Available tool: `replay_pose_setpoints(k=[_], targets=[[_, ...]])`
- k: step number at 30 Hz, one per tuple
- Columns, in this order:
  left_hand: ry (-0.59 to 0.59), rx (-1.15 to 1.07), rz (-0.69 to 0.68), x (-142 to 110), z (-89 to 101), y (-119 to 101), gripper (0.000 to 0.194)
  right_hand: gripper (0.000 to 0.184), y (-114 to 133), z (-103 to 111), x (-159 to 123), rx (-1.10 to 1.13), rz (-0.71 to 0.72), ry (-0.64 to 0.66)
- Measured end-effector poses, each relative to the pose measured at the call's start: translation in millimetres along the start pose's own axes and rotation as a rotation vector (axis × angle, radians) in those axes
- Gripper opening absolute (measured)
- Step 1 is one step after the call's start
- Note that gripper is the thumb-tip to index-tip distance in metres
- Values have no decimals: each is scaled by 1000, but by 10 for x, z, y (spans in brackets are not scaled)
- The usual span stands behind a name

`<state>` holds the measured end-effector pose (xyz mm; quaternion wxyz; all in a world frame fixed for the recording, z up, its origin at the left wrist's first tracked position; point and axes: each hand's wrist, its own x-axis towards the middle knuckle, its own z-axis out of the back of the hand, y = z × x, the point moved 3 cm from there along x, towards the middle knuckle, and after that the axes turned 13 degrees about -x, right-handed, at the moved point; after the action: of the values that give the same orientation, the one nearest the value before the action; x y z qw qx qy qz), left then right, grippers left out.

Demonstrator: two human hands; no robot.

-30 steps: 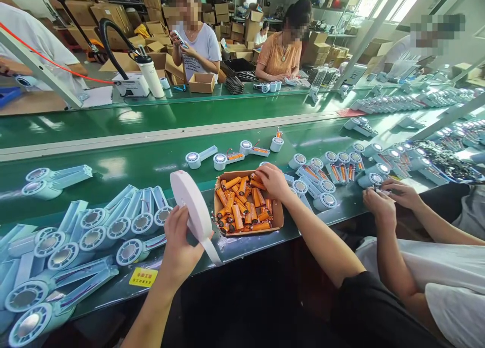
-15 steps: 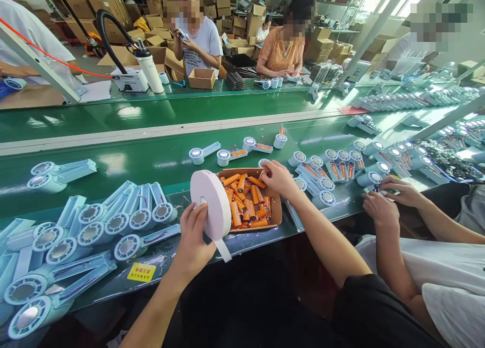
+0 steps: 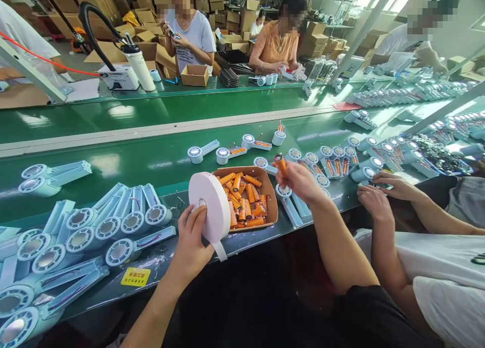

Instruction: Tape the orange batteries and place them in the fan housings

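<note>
My left hand grips a large roll of white tape standing on its edge, with a loose tape end hanging below. Between the fingers of my right hand is an orange battery cell, raised above the right side of an open cardboard box. Many more orange batteries lie jumbled inside that box. Just right of it, light-blue fan housings with handles rest on the bench, partly behind my right forearm.
Light-blue fan housings crowd the bench at left; others sit on the green belt. A yellow label is stuck near the front edge. Close on my right, a co-worker's hands handle a part. More people work across the belt.
My right hand has moved right and lifted from the box's rim, and an orange battery now shows in its fingers. The left hand stays on the tape roll. The view has shifted slightly.
</note>
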<state>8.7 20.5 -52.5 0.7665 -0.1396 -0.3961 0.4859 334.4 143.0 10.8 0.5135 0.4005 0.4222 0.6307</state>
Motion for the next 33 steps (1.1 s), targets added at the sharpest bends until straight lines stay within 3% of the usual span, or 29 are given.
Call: replay_pose_setpoints(k=[3,7,12,17,21,25,28,33], targets=[[39,38,-4,28,-36,-17,86,55,81,-356,-271,136,-52,118],[36,144,-105,84,-1,-122,84,48,211,-589,-479,24,-16,10],[42,217,-169,97,69,-230,80,44,372,-533,-568,-332,118,-51],[63,240,-176,98,91,-271,75,49,395,-514,-621,-474,159,-86],[81,290,-204,121,104,-321,73,47,352,-594,-664,-433,126,-37],[76,342,-217,136,160,-335,78,41,331,-618,-661,-282,107,146],[94,338,-227,182,249,-315,83,41,351,-543,-583,-143,96,274],[142,303,-224,378,436,-296,74,25,442,-377,-358,-162,63,286]])
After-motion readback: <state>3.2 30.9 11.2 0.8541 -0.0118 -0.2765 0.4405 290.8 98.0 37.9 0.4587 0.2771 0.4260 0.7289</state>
